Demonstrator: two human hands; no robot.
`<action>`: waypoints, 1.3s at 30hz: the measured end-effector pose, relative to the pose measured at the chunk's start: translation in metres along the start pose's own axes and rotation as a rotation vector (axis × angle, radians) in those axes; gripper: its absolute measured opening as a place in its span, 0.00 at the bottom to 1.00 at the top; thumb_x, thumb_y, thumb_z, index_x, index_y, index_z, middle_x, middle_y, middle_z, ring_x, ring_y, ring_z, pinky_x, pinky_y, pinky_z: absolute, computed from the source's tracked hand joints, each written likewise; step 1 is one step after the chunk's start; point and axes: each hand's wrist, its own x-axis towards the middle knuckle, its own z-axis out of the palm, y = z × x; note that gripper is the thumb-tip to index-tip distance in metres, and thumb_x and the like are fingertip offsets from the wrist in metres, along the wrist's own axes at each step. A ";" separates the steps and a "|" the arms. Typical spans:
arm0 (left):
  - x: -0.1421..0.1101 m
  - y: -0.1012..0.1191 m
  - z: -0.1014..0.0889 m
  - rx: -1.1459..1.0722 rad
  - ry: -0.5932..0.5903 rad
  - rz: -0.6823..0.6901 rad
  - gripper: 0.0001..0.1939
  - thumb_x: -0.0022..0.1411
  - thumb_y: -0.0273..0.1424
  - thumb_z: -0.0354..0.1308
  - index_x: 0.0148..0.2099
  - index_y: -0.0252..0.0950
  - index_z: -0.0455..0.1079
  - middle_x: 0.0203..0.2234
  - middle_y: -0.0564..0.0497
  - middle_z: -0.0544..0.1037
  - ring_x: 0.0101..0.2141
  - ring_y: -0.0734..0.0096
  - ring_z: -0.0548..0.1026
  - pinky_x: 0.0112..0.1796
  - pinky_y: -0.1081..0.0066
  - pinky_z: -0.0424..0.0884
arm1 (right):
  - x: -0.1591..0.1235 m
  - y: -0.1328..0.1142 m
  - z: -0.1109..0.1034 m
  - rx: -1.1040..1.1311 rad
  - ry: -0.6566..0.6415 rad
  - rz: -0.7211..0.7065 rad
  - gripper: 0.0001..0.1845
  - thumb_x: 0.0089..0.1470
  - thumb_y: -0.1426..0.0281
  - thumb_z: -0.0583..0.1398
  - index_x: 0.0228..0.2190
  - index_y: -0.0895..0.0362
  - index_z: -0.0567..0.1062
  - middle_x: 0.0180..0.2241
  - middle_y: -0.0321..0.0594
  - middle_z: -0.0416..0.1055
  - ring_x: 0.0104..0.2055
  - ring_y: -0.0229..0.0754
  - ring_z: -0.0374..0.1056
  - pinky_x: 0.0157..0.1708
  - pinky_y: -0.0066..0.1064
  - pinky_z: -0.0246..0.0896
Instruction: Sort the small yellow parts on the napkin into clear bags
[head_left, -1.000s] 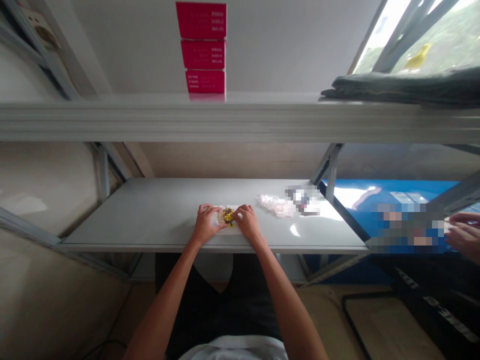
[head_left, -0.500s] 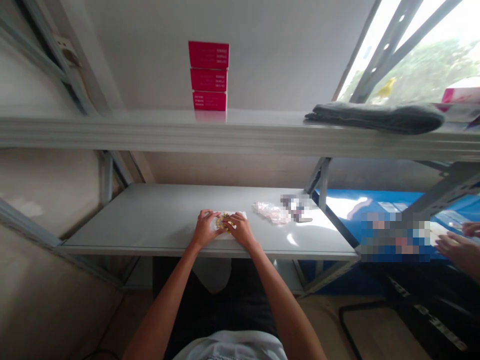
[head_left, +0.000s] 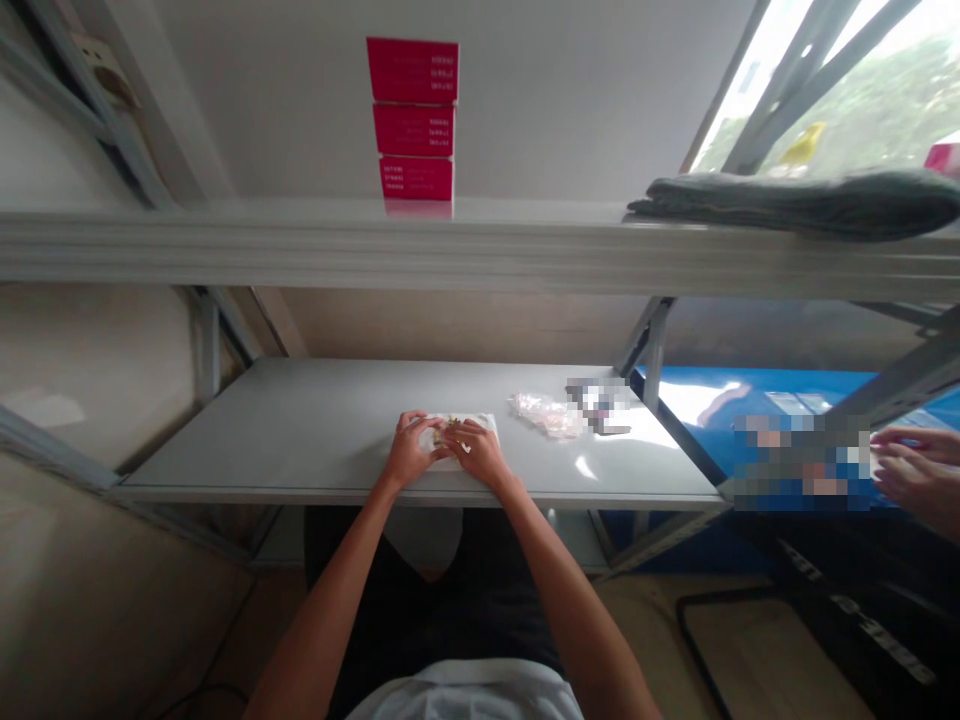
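Two hands of mine, left hand (head_left: 409, 452) and right hand (head_left: 478, 452), grip pressed together, pinch a white sheet (head_left: 475, 428) on the table (head_left: 247, 430), its small yellow pieces (head_left: 447, 424) nearly covered, a crumpled clear plastic bag (head_left: 546, 416) not yet touched.

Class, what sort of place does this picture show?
Probably a storeroom or packing workroom: metal shelving, stacked red boxes, and a co-worker's hand busy nearby.
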 end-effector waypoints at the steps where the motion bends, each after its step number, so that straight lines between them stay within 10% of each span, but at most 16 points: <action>1: 0.000 -0.001 -0.001 -0.023 0.016 -0.026 0.29 0.49 0.45 0.75 0.52 0.41 0.77 0.46 0.44 0.77 0.54 0.54 0.69 0.59 0.54 0.67 | 0.000 -0.002 -0.002 0.006 -0.002 0.001 0.14 0.67 0.71 0.57 0.46 0.51 0.82 0.47 0.41 0.81 0.48 0.44 0.74 0.50 0.36 0.67; 9: -0.002 -0.003 -0.008 -0.214 0.206 -0.184 0.27 0.55 0.45 0.71 0.53 0.40 0.73 0.47 0.45 0.78 0.52 0.58 0.74 0.59 0.56 0.65 | -0.011 -0.013 -0.010 -0.215 0.183 0.242 0.18 0.63 0.76 0.53 0.45 0.55 0.81 0.41 0.46 0.78 0.46 0.48 0.70 0.48 0.38 0.67; 19: -0.003 -0.008 -0.002 -0.202 0.155 -0.169 0.30 0.53 0.45 0.72 0.54 0.38 0.72 0.47 0.44 0.79 0.51 0.58 0.75 0.56 0.57 0.67 | -0.031 -0.017 -0.016 -0.380 -0.054 0.206 0.08 0.63 0.73 0.61 0.36 0.53 0.81 0.39 0.45 0.77 0.42 0.49 0.68 0.43 0.37 0.63; 39: -0.001 0.007 -0.007 -0.058 0.098 -0.064 0.25 0.53 0.46 0.72 0.49 0.40 0.77 0.45 0.45 0.78 0.51 0.55 0.74 0.56 0.54 0.70 | 0.009 -0.014 -0.001 0.252 0.247 0.383 0.13 0.60 0.67 0.57 0.40 0.54 0.81 0.38 0.40 0.82 0.31 0.40 0.71 0.33 0.30 0.66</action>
